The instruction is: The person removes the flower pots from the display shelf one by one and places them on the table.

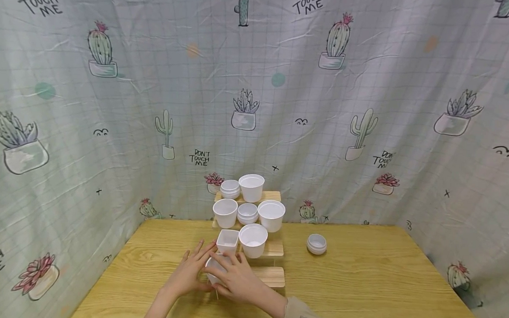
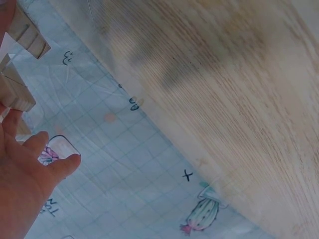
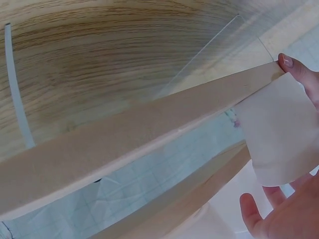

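Note:
A white cup (image 1: 213,268) stands at the left end of the lowest step of a wooden tiered stand (image 1: 270,276). From the left, my left hand (image 1: 192,268) holds the cup, its fingers spread and its thumb low at the front. My right hand (image 1: 241,278) grips the same cup from the front and right, fingers reaching over its rim and hiding much of it. In the right wrist view the cup (image 3: 281,132) appears upside down against the plank (image 3: 124,127). Just behind the hands, a square white cup (image 1: 227,241) sits beside a round one (image 1: 253,240).
Higher steps carry more round white cups (image 1: 271,215) and small white jars (image 1: 248,213). Another small jar (image 1: 316,244) stands alone on the wooden table (image 1: 360,282), right of the stand. A cactus-print curtain (image 1: 278,108) hangs behind and at both sides.

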`<action>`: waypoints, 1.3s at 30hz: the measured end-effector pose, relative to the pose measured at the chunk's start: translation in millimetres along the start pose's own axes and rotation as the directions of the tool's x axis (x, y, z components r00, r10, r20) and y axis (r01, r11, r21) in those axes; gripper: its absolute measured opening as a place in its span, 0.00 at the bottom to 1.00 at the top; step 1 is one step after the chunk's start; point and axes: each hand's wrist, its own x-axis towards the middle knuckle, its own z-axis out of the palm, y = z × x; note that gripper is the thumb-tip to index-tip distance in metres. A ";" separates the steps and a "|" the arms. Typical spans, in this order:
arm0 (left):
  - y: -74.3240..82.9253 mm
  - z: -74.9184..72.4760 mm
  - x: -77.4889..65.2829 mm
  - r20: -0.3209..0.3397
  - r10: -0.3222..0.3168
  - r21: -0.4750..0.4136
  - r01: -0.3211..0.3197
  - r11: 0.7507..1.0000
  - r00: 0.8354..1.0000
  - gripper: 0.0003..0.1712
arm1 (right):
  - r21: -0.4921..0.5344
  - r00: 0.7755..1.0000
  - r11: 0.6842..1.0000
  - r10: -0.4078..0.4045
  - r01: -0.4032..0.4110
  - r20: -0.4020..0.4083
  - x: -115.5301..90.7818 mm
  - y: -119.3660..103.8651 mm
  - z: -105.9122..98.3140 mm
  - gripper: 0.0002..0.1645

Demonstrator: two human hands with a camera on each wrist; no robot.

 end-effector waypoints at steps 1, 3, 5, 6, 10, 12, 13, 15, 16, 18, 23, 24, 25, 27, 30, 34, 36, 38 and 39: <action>0.1 -0.2 0.1 0.001 -0.002 -0.001 0.002 1.000 1.000 0.59 | -0.003 1.000 1.000 0.000 0.000 -0.006 -0.3 0.3 0.3 0.28; 0.8 -0.8 -0.1 0.002 -0.004 -0.007 0.004 1.000 1.000 0.60 | 0.002 1.000 1.000 0.003 -0.003 -0.013 -0.9 0.8 0.4 0.28; 1.2 -1.2 -0.2 0.003 -0.006 -0.012 0.006 1.000 1.000 0.60 | 0.001 1.000 1.000 0.004 -0.004 -0.019 -1.6 1.2 0.6 0.29; 1.5 -1.4 -0.3 0.003 -0.007 -0.013 0.007 1.000 1.000 0.60 | 0.000 1.000 1.000 0.006 -0.006 -0.020 -1.9 1.3 0.6 0.29; 2.3 -1.7 -0.7 -0.002 -0.006 -0.020 0.006 1.000 1.000 0.60 | -0.012 0.999 1.000 0.009 -0.009 -0.033 -3.1 1.9 1.0 0.29; 2.7 -1.6 -1.0 -0.003 -0.007 -0.018 0.006 1.000 1.000 0.60 | -0.022 0.999 1.000 0.007 -0.008 -0.045 -3.9 2.6 1.2 0.28; 2.8 -1.5 -1.1 -0.005 -0.006 -0.017 0.006 1.000 1.000 0.60 | -0.023 0.999 1.000 0.006 -0.007 -0.051 -4.4 2.9 1.2 0.28; 3.1 -1.2 -1.4 -0.008 -0.003 -0.009 0.003 1.000 1.000 0.61 | -0.020 0.998 1.000 0.003 -0.005 -0.064 -5.7 4.1 1.1 0.27; 3.0 -1.0 -1.5 -0.009 -0.001 -0.006 0.001 1.000 1.000 0.61 | -0.016 0.998 1.000 0.001 -0.003 -0.068 -6.4 4.7 1.0 0.27; 3.1 -0.8 -1.7 -0.019 0.007 0.005 -0.006 1.000 1.000 0.61 | -0.007 0.997 1.000 -0.001 0.001 -0.071 -7.8 6.0 0.2 0.27; 4.2 -1.5 -1.7 -0.031 0.022 0.029 -0.021 0.999 0.999 0.61 | 0.037 0.998 0.999 0.001 0.002 -0.069 -11.5 9.6 -2.8 0.27; 4.5 -1.8 -1.4 -0.029 0.022 0.029 -0.021 0.999 0.999 0.61 | 0.041 0.998 0.999 0.001 0.001 -0.069 -12.5 10.4 -3.2 0.27; 4.5 -1.8 -1.3 -0.026 0.021 0.026 -0.020 0.999 0.999 0.61 | 0.050 0.998 0.999 0.003 0.001 -0.070 -13.6 10.9 -3.4 0.27; 4.9 -2.1 -0.8 -0.019 0.014 0.017 -0.014 1.000 1.000 0.61 | 0.058 0.997 0.998 0.004 0.000 -0.071 -16.0 12.1 -3.7 0.28; 5.7 -2.7 -0.2 -0.011 0.003 0.015 -0.003 1.000 1.000 0.62 | 0.057 0.997 0.998 0.003 0.001 -0.081 -19.4 13.6 -4.7 0.28; 7.3 -3.7 -0.2 -0.011 -0.001 0.029 0.001 1.000 1.000 0.61 | 0.068 0.996 0.998 -0.001 0.007 -0.085 -23.1 15.0 -6.5 0.27; 8.3 -3.9 -0.3 -0.014 0.001 0.039 0.000 0.999 1.000 0.61 | 0.075 0.997 0.997 -0.003 0.009 -0.079 -25.0 15.7 -7.4 0.27; 9.1 -3.8 -0.6 -0.013 0.000 0.048 0.001 0.999 1.000 0.60 | 0.072 0.997 0.997 -0.006 0.011 -0.073 -27.0 16.4 -7.7 0.26; 9.4 -3.7 -0.9 -0.012 -0.001 0.052 0.002 0.999 1.000 0.60 | 0.071 0.997 0.997 -0.006 0.011 -0.070 -28.1 16.7 -8.0 0.26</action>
